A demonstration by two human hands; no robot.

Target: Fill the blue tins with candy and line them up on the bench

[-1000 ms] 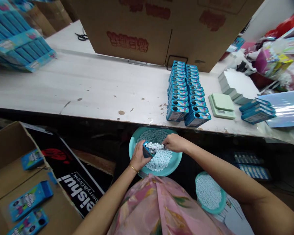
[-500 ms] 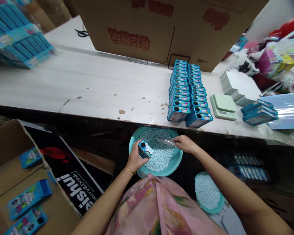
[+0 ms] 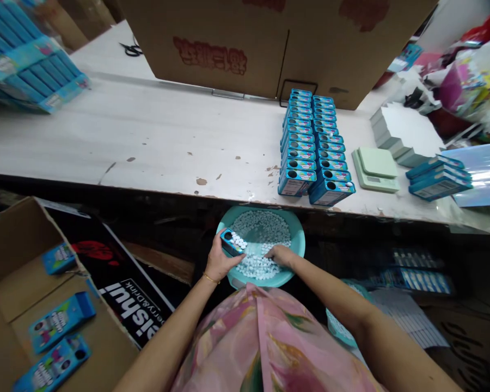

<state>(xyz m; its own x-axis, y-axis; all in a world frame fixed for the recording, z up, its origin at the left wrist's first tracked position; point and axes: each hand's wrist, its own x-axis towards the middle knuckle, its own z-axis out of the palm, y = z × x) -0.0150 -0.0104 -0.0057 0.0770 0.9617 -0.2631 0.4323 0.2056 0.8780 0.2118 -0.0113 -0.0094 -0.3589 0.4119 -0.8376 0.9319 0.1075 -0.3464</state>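
A teal bowl (image 3: 296,239) of small white candies rests on my lap below the table edge. My left hand (image 3: 219,262) is closed round a small blue box (image 3: 230,243), tilted over the bowl with white candies heaped at its open end. My right hand (image 3: 281,255) lies low in the bowl on the candy pile, fingers curled down among the pieces; what they hold, if anything, is hidden.
Two rows of several blue boxes (image 3: 310,144) stand on the white table (image 3: 147,141), beside a green scale (image 3: 376,170) and stacked blue boxes (image 3: 438,177). A big carton (image 3: 245,43) stands behind. An open carton (image 3: 20,283) with blue boxes sits at lower left.
My right hand has dropped from the bowl's far rim down into the candies near me. The left hand has kept the box, shifting slightly left. The view has tilted.
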